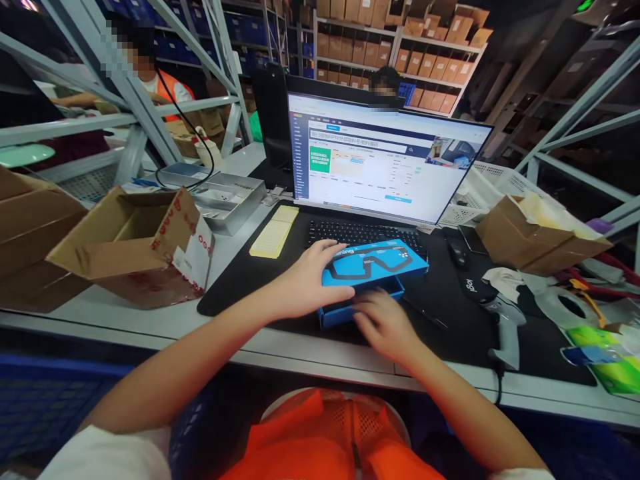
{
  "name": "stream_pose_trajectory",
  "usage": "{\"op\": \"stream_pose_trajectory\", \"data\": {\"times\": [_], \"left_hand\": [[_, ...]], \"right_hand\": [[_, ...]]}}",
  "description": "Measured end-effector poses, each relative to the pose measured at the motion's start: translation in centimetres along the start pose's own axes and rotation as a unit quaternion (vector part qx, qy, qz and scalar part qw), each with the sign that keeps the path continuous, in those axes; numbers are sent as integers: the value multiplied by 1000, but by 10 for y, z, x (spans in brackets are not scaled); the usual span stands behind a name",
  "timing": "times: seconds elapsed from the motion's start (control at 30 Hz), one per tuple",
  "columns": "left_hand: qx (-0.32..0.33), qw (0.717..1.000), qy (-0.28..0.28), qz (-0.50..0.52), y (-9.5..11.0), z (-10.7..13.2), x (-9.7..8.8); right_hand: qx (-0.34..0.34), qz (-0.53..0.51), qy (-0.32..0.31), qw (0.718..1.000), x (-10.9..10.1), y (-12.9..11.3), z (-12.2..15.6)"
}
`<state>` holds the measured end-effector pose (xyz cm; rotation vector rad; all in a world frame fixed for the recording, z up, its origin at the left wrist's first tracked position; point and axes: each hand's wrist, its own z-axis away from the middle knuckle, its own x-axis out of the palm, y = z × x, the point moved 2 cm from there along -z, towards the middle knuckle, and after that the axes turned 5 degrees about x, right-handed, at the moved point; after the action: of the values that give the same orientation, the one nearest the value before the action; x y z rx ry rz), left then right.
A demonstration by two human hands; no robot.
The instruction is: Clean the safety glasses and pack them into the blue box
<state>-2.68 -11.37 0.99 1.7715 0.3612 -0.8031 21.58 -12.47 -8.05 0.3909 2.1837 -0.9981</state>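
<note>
A flat blue cardboard box [385, 259] with a black printed pattern is in front of the keyboard, its lid raised and tilted over the lower tray [336, 319]. My left hand [307, 280] grips the lid's left end, thumb along the near edge and fingers over the top. At the tray's right front, my right hand [387, 325] has its fingers bent over the edge of the opening. Those fingertips are blurred and partly hidden, so what they touch inside cannot be made out. The tray's dark interior shows only as a narrow gap.
Behind the box stand a keyboard [350, 233] and a lit monitor [370, 160]. Yellow note sheets [275, 231] and an open carton [145, 267] are at left. A barcode scanner [507, 330], mouse [456, 250] and tape roll [556, 303] lie at right. Other people are beyond the desk.
</note>
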Motion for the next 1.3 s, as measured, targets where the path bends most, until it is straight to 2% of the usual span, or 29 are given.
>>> {"op": "stream_pose_trajectory", "data": {"times": [0.03, 0.1, 0.13, 0.17, 0.2, 0.27, 0.33, 0.37, 0.43, 0.53, 0.63, 0.73, 0.8, 0.93, 1.0, 1.13, 1.3], "left_hand": [[-8, 1000, 18, 1, -2, 7, 7], [-17, 999, 43, 3, -7, 22, 25], [-14, 998, 54, -2, -8, 29, 35], [-5, 998, 65, -13, -10, 36, 45], [11, 996, 79, -29, -10, 43, 55], [49, 991, 108, -66, -12, 56, 75], [71, 986, 121, -94, -15, 70, 93], [70, 985, 121, -104, -17, 76, 101], [51, 987, 110, -105, -21, 89, 116], [19, 992, 106, -58, -27, 105, 136], [-9, 991, 129, 16, -34, 114, 153], [-36, 987, 139, 64, -48, 116, 163], [-45, 987, 143, 63, -59, 113, 164], [-59, 988, 141, 18, -79, 104, 156], [-64, 988, 143, -13, -82, 103, 150], [-80, 985, 148, -41, -71, 112, 142], [-120, 982, 132, 57, -44, 126, 144]], "right_hand": [[23, -22, 94, 995, -16, 12, 8], [86, -54, 305, 947, -47, 38, 22], [121, -93, 352, 923, -58, 50, 25], [149, -151, 350, 913, -66, 60, 24], [173, -215, 308, 911, -69, 68, 21], [196, -320, 162, 913, -69, 75, 12], [216, -336, 43, 916, -64, 75, 10], [237, -323, 12, 916, -62, 74, 12], [287, -299, 0, 910, -56, 71, 23], [346, -295, 38, 890, -44, 69, 48], [371, -288, 58, 881, -30, 72, 68], [365, -289, 46, 884, -19, 80, 74], [348, -268, 23, 898, -19, 87, 70], [296, -146, -40, 943, -32, 95, 52], [277, -120, -73, 951, -38, 96, 44], [313, -165, -90, 931, -44, 93, 39], [369, -212, -96, 900, -52, 86, 42]]}}
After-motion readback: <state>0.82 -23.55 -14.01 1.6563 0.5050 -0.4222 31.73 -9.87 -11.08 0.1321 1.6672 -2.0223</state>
